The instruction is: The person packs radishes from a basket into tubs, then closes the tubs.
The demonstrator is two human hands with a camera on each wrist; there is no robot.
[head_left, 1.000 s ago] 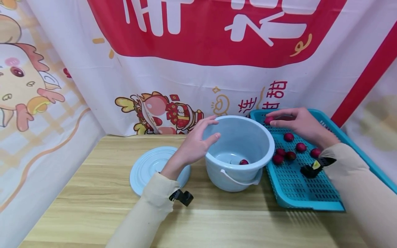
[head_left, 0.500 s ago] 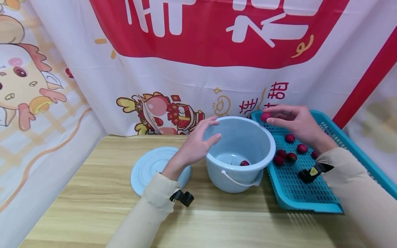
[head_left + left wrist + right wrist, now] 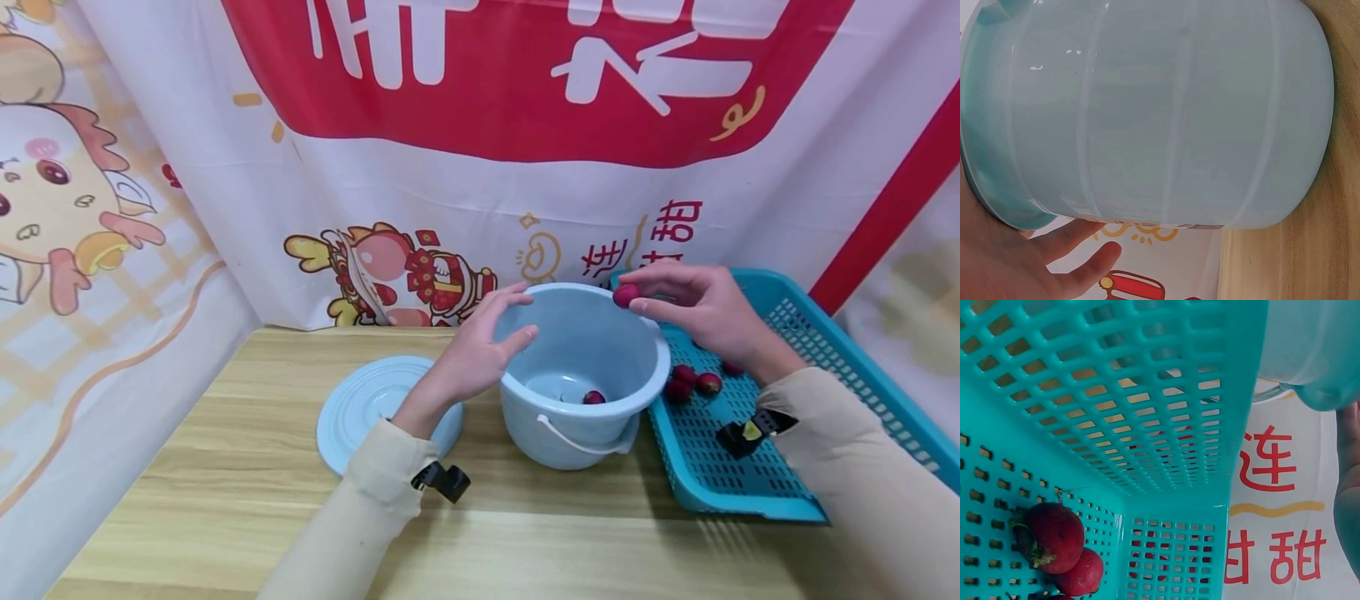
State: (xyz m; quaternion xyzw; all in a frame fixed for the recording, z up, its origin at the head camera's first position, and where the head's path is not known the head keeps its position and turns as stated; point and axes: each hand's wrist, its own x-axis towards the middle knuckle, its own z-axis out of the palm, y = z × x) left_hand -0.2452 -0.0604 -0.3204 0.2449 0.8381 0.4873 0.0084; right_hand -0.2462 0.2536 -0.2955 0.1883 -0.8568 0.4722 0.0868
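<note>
A light blue bucket (image 3: 577,433) stands on the table with one radish (image 3: 593,398) in its bottom. My left hand (image 3: 476,354) is at its left rim, fingers extended and thumb apart over the mouth. In the left wrist view, two fingers (image 3: 1088,269) show outside the wall, below the rim. My right hand (image 3: 705,312) pinches a red radish (image 3: 626,295) between thumb and fingertips at the bucket's far right rim. That radish is out of sight in the right wrist view. Several more radishes (image 3: 708,383) lie in the teal basket (image 3: 750,505), partly hidden by the right arm.
A round light blue lid (image 3: 352,417) lies on the wooden table (image 3: 225,467) left of the bucket, partly under the left forearm. The bucket's white handle (image 3: 577,446) hangs down at the front. Close behind the table hangs a printed cloth (image 3: 420,183).
My right hand has lifted the radish from the basket's far left corner and carried it left to the bucket's rim. My left hand stays in place.
</note>
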